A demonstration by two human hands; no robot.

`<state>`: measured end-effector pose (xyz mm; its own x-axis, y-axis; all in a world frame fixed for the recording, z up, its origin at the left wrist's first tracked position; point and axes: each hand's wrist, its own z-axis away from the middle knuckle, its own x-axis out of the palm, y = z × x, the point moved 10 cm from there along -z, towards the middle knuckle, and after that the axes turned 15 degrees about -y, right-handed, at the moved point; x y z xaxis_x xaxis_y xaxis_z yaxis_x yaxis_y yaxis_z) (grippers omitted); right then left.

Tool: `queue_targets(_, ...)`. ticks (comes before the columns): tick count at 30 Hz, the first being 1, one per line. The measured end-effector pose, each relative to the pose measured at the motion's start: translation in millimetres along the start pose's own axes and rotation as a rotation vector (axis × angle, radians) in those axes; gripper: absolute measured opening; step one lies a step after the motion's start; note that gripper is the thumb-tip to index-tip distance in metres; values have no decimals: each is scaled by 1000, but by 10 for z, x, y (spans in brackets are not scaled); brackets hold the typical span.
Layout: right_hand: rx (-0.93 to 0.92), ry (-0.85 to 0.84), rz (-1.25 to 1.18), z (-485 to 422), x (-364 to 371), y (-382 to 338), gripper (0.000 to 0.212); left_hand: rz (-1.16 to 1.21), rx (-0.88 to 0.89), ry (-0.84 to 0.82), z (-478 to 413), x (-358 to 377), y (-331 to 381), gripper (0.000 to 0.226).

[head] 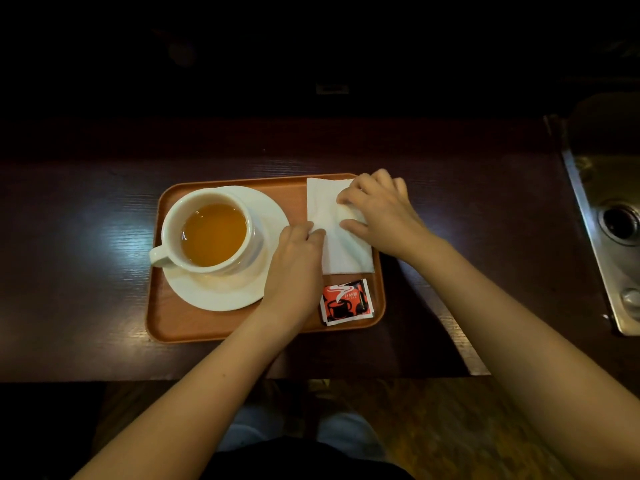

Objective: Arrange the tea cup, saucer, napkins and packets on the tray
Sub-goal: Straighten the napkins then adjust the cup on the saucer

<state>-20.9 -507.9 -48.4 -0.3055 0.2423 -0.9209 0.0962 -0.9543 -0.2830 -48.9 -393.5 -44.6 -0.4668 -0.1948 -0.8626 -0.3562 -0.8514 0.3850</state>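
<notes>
An orange-brown tray (180,320) lies on the dark wooden counter. On its left part a white saucer (214,292) carries a white cup (207,233) full of amber tea, handle pointing to the near left. A white napkin (341,251) covers the tray's far right part. My left hand (294,268) pinches the napkin's left edge. My right hand (377,209) presses its fingers down on the napkin's far right corner. A red, black and white packet (346,303) lies flat at the tray's near right corner, touched by neither hand.
The dark wooden counter (86,244) runs left to right, its front edge close to me. A steel sink (609,230) with a drain sits at the right end. The area behind the counter is dark.
</notes>
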Motion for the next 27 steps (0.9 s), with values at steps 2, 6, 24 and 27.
queue_targets(2,11,-4,-41,3,-13,-11,39,18,11,13,35,-47,15,43)
queue_targets(6,-36,74,-214,246,-166,-88,35,172,85,103,327,-196,6,40)
queue_targets(24,-38,-108,-208,942,443,-325,40,569,2,-155,566,295,-154,35)
queue_targets(27,-20,-110,-211,971,466,-327,41,555,12,-140,571,285,-137,35)
